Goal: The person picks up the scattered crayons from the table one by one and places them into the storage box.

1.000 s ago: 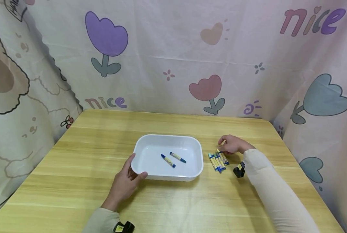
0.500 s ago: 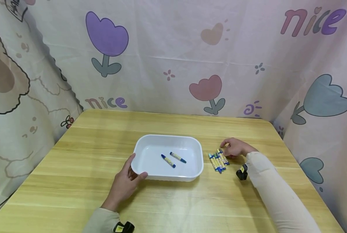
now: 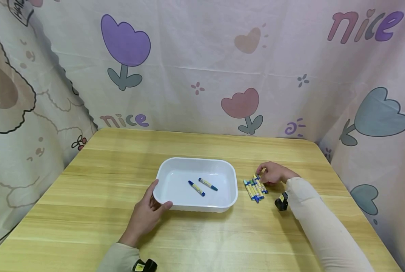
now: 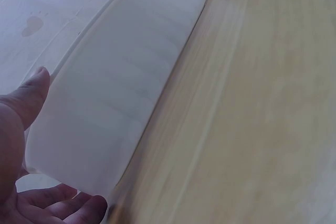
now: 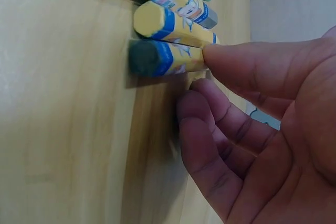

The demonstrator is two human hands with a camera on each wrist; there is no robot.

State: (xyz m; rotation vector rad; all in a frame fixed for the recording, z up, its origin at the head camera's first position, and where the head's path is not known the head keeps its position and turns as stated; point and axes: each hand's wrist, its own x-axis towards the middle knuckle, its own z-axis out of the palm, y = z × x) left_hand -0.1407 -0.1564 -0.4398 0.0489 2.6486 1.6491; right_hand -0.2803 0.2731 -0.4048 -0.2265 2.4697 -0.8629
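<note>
A white plastic tray (image 3: 195,207) stands on the table, and two crayons (image 3: 207,184) with yellow wrappers lie in it. My left hand (image 3: 144,215) grips the tray's left end; in the left wrist view the thumb (image 4: 37,90) lies at the rim and the fingers reach under the lower edge. Right of the tray lie several crayons (image 3: 253,190) side by side. My right hand (image 3: 273,173) is at their far end. In the right wrist view its thumb (image 5: 236,64) touches a dark-tipped crayon (image 5: 184,59), while the visible fingers are bent below it, apart from the crayon.
The wooden table (image 3: 87,196) extends around the tray and reaches back to a printed curtain (image 3: 175,75). More curtain hangs along the left and right sides. A black wrist camera (image 3: 281,201) sits beside the right sleeve.
My right hand has shifted slightly right and toward me over the crayons, then stayed nearly still. The left hand and the tray have kept their places.
</note>
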